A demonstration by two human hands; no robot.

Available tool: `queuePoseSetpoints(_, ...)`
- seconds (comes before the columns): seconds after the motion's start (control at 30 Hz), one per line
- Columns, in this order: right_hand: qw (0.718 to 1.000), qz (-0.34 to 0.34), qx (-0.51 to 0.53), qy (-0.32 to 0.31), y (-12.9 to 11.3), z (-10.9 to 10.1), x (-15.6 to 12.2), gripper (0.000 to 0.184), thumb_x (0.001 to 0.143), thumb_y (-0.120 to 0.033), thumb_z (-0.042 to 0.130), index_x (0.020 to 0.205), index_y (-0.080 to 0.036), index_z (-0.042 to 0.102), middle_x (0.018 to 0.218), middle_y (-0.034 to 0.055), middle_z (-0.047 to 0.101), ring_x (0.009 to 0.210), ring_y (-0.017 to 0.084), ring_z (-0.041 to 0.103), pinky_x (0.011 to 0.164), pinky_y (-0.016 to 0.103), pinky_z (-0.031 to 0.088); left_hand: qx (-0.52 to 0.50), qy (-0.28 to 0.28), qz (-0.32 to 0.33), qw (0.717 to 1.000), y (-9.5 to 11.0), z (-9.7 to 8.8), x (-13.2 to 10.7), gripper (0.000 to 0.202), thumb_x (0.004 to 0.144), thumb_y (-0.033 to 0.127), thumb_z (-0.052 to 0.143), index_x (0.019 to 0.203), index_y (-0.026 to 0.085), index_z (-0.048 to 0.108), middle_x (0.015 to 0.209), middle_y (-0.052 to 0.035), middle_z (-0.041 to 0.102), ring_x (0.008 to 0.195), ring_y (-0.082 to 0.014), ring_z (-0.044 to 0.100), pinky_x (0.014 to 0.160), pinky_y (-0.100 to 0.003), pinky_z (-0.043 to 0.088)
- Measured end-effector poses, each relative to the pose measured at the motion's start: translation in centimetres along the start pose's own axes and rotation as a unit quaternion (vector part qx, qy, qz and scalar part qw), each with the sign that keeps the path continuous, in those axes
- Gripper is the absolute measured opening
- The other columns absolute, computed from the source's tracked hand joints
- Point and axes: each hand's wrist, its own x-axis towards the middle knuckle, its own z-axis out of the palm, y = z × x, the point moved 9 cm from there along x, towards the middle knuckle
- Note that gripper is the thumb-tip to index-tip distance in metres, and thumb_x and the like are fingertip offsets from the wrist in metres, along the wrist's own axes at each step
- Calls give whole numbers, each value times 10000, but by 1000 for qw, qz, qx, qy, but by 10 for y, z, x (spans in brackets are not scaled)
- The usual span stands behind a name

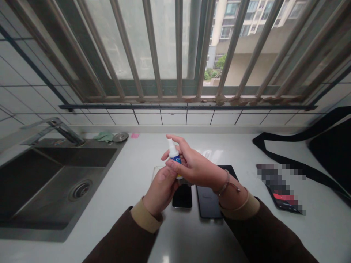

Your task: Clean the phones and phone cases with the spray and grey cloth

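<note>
A small white spray bottle with a blue label stands tilted between my hands over the counter. My left hand is closed round its lower part, thumb across the front. Against its right side is my right hand, thumb near the label and index finger stretched past the nozzle; its other fingers are partly hidden. Below the hands lies a black phone, its upper end covered. A dark tablet or flat case sits under my right wrist. Behind my left hand shows the edge of a clear, flat item.
A steel sink with a faucet is on the left. A green cloth, a metal drain strainer and a pink piece lie behind it. On the right are a partly blurred dark packet and a black bag strap.
</note>
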Motion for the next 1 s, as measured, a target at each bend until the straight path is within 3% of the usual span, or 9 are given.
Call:
queuePoseSetpoints(0.07, 999, -6, -33, 24, 2, -5, 0, 679, 1078, -291, 573, 1670, -234, 246, 1219, 97, 739, 1006, 213, 721, 978, 409, 568, -2, 5, -5, 1000, -1, -2, 1, 497, 941, 606, 773, 1183, 172, 807, 1124, -142, 795, 1141, -305, 723, 941, -371, 592)
queuePoseSetpoints(0.17, 989, 9, -55, 140, 8, -29, -3, 660, 1133, -352, 456, 1709, -270, 144, 1188, 100, 744, 974, 231, 745, 949, 422, 595, 10, 37, -7, 999, -2, -14, 6, 551, 964, 651, 717, 1150, 138, 795, 1087, -147, 802, 1077, -284, 742, 887, -355, 605)
queuePoseSetpoints(0.27, 971, 20, -119, 208, 11, -47, -8, 650, 1139, -386, 422, 1723, -296, 153, 1363, 132, 721, 1057, 260, 759, 1012, 464, 588, 25, 133, -1, 991, 2, -40, 10, 436, 934, 422, 835, 1275, 174, 722, 1020, -86, 810, 911, -201, 764, 832, -303, 613)
queuePoseSetpoints(0.33, 965, -7, -177, 191, 9, -45, -7, 599, 1115, -359, 475, 1685, -299, 301, 1549, 121, 628, 1277, 285, 694, 1126, 480, 532, 2, 206, 12, 978, 6, -59, 10, 508, 914, 229, 845, 1380, 230, 645, 999, -42, 807, 846, -164, 764, 826, -286, 622)
queuePoseSetpoints(0.4, 964, -34, -219, 149, 10, -35, -4, 536, 1098, -317, 505, 1627, -290, 419, 1622, 100, 573, 1420, 279, 603, 1189, 464, 486, -38, 246, 28, 968, 10, -71, 12, 440, 943, 128, 771, 1356, 217, 647, 1057, -60, 805, 891, -165, 773, 865, -289, 632)
queuePoseSetpoints(0.5, 960, -25, -264, 86, 21, -11, 1, 502, 1104, -292, 496, 1605, -268, 466, 1521, 120, 647, 1350, 270, 644, 1124, 443, 526, -84, 239, 33, 967, 12, -79, 18, 158, 987, 81, 662, 1122, 126, 731, 1097, -122, 799, 967, -181, 771, 909, -278, 625)
queuePoseSetpoints(0.6, 950, 7, -308, 51, 34, 11, 4, 521, 1114, -292, 495, 1633, -269, 446, 1386, 131, 703, 1215, 274, 698, 1021, 420, 568, -97, 223, 28, 970, 10, -82, 22, 158, 990, 65, 639, 1076, 128, 755, 1071, -106, 802, 952, -169, 764, 921, -274, 618)
queuePoseSetpoints(0.8, 931, 34, -362, 26, 47, 30, 7, 574, 1130, -272, 448, 1693, -313, 346, 1264, 114, 719, 1078, 256, 720, 898, 382, 603, -167, 225, 19, 960, 8, -82, 22, 229, 1079, 179, 543, 1184, 145, 745, 1230, -113, 783, 1108, -186, 754, 1003, -314, 605)
queuePoseSetpoints(1.0, 939, 54, -340, 14, 55, 33, 7, 512, 1124, -253, 451, 1633, -266, 406, 1329, 134, 725, 1166, 272, 728, 980, 408, 588, -206, 257, 21, 944, 14, -82, 17, 441, 1159, 368, 380, 1172, 112, 739, 1225, -153, 783, 1097, -224, 760, 926, -350, 633)
